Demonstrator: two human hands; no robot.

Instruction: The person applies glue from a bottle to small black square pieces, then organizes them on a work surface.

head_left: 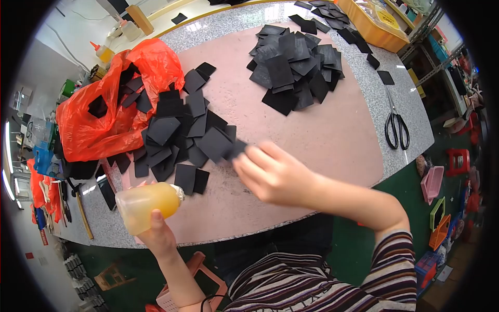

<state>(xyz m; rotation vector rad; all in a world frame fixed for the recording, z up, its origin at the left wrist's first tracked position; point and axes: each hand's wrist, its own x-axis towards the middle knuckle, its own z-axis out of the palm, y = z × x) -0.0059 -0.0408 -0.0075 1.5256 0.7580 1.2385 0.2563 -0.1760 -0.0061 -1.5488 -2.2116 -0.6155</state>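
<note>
My left hand (158,236) is wrapped round a translucent plastic bottle (145,205) of yellow liquid, tilted with its whitish, crusted neck toward the right. My right hand (267,174), slightly blurred, pinches a black square piece (237,149) at the right edge of a loose heap of black pieces (169,127). That heap spills from a red plastic bag (112,130) on the left. Farther back lies a second pile of black pieces (296,67). Both piles rest on a pink mat (322,140).
Black-handled scissors (396,130) lie on the speckled tabletop (369,86) at right. A yellow tray (374,26) stands at the back right, with loose black pieces beside it. A hammer (83,213) lies at left. A pink stool (195,286) is below the table.
</note>
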